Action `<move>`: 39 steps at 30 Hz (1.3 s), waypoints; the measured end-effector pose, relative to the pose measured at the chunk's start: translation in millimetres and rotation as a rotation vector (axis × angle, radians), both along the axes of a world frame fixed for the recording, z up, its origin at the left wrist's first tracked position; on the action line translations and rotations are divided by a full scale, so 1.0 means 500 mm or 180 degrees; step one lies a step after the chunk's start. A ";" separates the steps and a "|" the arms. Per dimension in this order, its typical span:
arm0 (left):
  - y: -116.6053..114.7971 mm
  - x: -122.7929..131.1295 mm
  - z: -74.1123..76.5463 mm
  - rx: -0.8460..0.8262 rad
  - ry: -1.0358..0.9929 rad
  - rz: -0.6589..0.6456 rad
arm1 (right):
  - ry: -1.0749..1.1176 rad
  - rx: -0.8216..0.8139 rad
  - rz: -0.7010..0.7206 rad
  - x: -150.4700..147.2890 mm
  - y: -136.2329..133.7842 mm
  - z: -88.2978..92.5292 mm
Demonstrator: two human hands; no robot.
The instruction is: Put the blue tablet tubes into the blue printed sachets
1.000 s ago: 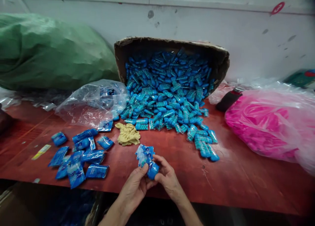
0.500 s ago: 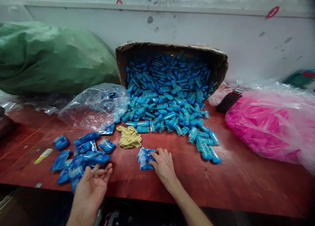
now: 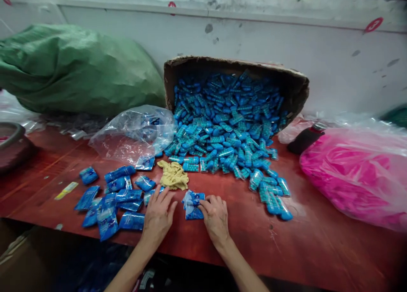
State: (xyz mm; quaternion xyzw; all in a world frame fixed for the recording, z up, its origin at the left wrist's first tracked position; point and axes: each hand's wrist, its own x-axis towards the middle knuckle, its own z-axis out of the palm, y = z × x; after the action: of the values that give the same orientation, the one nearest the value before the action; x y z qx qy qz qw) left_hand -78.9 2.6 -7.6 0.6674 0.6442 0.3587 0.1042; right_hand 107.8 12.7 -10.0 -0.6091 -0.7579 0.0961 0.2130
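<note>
My right hand [image 3: 215, 218] has its thumb and fingertips closed on the right edge of a small stack of flat blue printed packets [image 3: 193, 211], which lies on the red table. To the left of that stack, my left hand [image 3: 159, 213] is palm down with its fingers apart and nothing in them. A blue packet [image 3: 149, 196] shows partly beside its fingertips. Several filled blue packets [image 3: 107, 221] lie scattered on the table to its left. A crumpled yellow cloth [image 3: 173, 175] sits just beyond both hands.
A tipped cardboard box [image 3: 300, 86] spills small blue containers with green pellets [image 3: 222, 143] onto the red table [image 3: 318, 241]. A clear plastic bag [image 3: 130, 133] and green sack [image 3: 85, 71] stand left; a dark bottle [image 3: 305, 138] and pink-filled bag [image 3: 352, 177] stand right.
My left hand has moved right from above the filled packets, turning palm down near the flat stack. My right hand stays at the stack. The view has shifted slightly left.
</note>
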 end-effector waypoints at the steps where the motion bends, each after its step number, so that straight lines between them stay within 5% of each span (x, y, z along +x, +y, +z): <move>1: 0.007 -0.010 -0.016 0.0058 0.0443 -0.0125 | -0.0032 -0.0012 -0.0002 0.000 -0.001 0.001; 5: 0.031 -0.076 -0.059 0.0176 0.1363 -0.0254 | -0.0101 -0.0061 0.0007 0.004 -0.005 0.002; 8: 0.031 -0.106 -0.049 0.0282 0.1362 0.0182 | -0.0029 -0.0008 -0.0008 0.007 -0.006 0.000; 12: -0.002 -0.045 -0.008 0.0345 0.0342 0.0477 | 0.0070 0.0082 -0.0021 0.009 -0.004 -0.007; 15: -0.031 0.044 0.011 -0.0281 -0.1098 0.0172 | 0.0116 0.0139 -0.0007 0.009 -0.002 -0.007; 18: -0.038 0.106 0.014 -0.0919 -0.2257 0.0452 | 0.0383 0.0156 -0.0003 0.008 -0.002 0.003; 21: -0.028 0.126 0.010 -0.1305 -0.3040 0.0826 | 0.0876 0.0132 0.0014 0.005 -0.009 0.017; 23: -0.022 0.127 0.009 -0.1580 -0.3488 0.0716 | 0.1157 0.0094 0.0096 0.003 -0.014 0.025; 31: -0.002 0.139 -0.002 -0.1799 -0.3991 0.0677 | 0.2289 -0.0580 0.0000 -0.004 0.008 0.018; 39: -0.008 0.122 0.004 -0.2116 -0.4210 0.0677 | 0.2049 -0.0754 -0.0250 -0.014 0.025 0.001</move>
State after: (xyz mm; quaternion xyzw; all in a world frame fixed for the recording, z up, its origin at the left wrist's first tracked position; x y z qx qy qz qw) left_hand -18.0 -1.5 -5.6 0.1799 0.5826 0.4797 0.6310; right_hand 100.7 25.0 -9.8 -0.5968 -0.6113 0.3624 0.3726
